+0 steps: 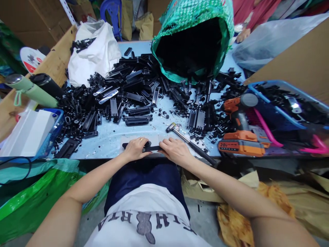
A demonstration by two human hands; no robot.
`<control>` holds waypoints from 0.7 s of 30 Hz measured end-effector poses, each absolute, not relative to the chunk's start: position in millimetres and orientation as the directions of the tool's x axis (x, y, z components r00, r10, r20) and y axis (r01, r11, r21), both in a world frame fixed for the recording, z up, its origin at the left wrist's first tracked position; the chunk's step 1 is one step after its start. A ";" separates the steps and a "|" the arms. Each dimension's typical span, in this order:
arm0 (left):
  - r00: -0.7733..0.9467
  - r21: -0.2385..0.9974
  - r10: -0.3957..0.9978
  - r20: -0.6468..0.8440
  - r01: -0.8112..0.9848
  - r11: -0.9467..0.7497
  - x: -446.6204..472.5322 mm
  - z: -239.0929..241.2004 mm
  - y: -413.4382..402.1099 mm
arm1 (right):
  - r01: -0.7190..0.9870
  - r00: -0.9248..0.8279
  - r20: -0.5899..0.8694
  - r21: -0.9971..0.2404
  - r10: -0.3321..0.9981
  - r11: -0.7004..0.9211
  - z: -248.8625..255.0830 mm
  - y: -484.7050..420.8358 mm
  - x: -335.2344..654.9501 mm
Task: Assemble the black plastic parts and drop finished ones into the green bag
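Note:
A long black plastic part lies flat on the near edge of the blue table. My left hand rests on its left end with fingers curled over it, a ring showing on one finger. My right hand presses on its right end, fingers bent down. Both hands hold the same part. A small metal hammer lies just to the right of my right hand, its head pointing toward the pile.
A big heap of black plastic parts fills the table's middle below a green woven sack. An orange cordless drill sits at right beside a blue basket. White bag and bottles stand left.

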State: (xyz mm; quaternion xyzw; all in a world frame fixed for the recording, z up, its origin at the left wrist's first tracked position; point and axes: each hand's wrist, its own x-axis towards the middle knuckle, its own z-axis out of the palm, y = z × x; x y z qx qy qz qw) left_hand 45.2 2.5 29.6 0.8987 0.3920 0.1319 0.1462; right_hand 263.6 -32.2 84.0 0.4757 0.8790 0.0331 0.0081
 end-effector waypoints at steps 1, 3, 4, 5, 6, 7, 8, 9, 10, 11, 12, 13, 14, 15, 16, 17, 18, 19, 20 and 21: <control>0.655 0.363 0.747 0.114 0.672 -0.645 45.3 30.1 2.3 | 0.831 -0.555 0.021 0.062 0.832 0.553 83.2 -29.1 265.8; 0.662 0.349 0.745 0.079 0.681 -0.643 50.5 33.4 5.2 | 0.826 -0.563 0.022 0.037 0.826 0.562 77.5 -22.8 272.8; 0.677 0.342 0.733 0.066 0.674 -0.654 56.6 35.9 9.3 | 0.828 -0.560 0.018 0.018 0.828 0.560 72.7 -20.3 277.1; 0.697 0.335 0.714 0.062 0.659 -0.673 65.3 38.7 15.9 | 0.834 -0.551 0.013 -0.003 0.834 0.551 67.2 -18.5 281.8; 0.714 0.324 0.696 0.069 0.644 -0.693 76.4 41.5 25.2 | 0.844 -0.536 0.006 -0.023 0.844 0.536 61.3 -17.5 286.5; 0.720 0.306 0.688 0.086 0.638 -0.706 89.7 44.1 37.2 | 0.852 -0.522 -0.001 -0.040 0.853 0.521 55.6 -17.2 291.0; 0.717 0.283 0.689 0.106 0.642 -0.713 104.5 46.4 51.4 | 0.859 -0.510 -0.007 -0.054 0.860 0.509 50.7 -17.0 295.4; 0.689 0.249 0.715 0.120 0.676 -0.694 119.8 48.2 67.0 | 0.862 -0.503 -0.010 -0.067 0.864 0.502 46.7 -16.4 299.7; 0.660 0.207 0.742 0.120 0.714 -0.669 134.8 49.4 83.0 | 0.867 -0.494 -0.005 -0.081 0.870 0.492 43.9 -14.4 303.8; 0.641 0.173 0.762 0.098 0.743 -0.647 148.7 50.1 98.0 | 0.877 -0.473 0.008 -0.094 0.881 0.471 42.4 -10.3 307.8; 0.619 0.152 0.782 0.072 0.768 -0.622 160.9 50.2 111.0 | 0.895 -0.433 0.027 -0.105 0.901 0.433 42.0 -3.6 311.6; 0.608 0.138 0.793 0.051 0.782 -0.608 170.9 50.1 121.0 | 0.921 -0.371 0.051 -0.112 0.927 0.374 42.3 6.0 315.2; 0.601 0.133 0.798 0.036 0.789 -0.600 178.4 49.9 127.6 | 0.946 -0.297 0.077 -0.116 0.952 0.304 43.1 18.6 318.1; 0.598 0.134 0.801 0.031 0.791 -0.597 183.2 49.8 130.7 | 0.964 -0.225 0.098 -0.118 0.969 0.236 44.0 33.5 320.3; 0.599 0.134 0.800 0.036 0.791 -0.597 185.1 50.1 130.5 | 0.976 -0.166 0.112 -0.120 0.980 0.179 44.8 50.2 321.3; 0.598 0.131 0.800 0.042 0.791 -0.598 184.0 50.9 127.4 | 0.984 -0.117 0.110 -0.121 0.987 0.130 45.3 67.5 321.2; 0.598 0.126 0.800 0.046 0.791 -0.598 179.7 52.3 122.1 | 0.989 -0.076 0.097 -0.122 0.992 0.087 45.4 84.6 319.8; 0.595 0.120 0.802 0.053 0.793 -0.597 171.9 54.2 115.2 | 0.991 -0.041 0.075 -0.123 0.996 0.050 45.0 100.4 317.5; 0.587 0.117 0.807 0.065 0.798 -0.591 160.7 56.7 107.3 | 0.992 -0.010 0.050 -0.123 0.999 0.016 44.3 114.1 314.7; 0.569 0.117 0.819 0.081 0.810 -0.574 146.1 59.5 98.9 | 0.992 0.020 0.026 -0.125 0.999 -0.016 43.5 125.2 311.9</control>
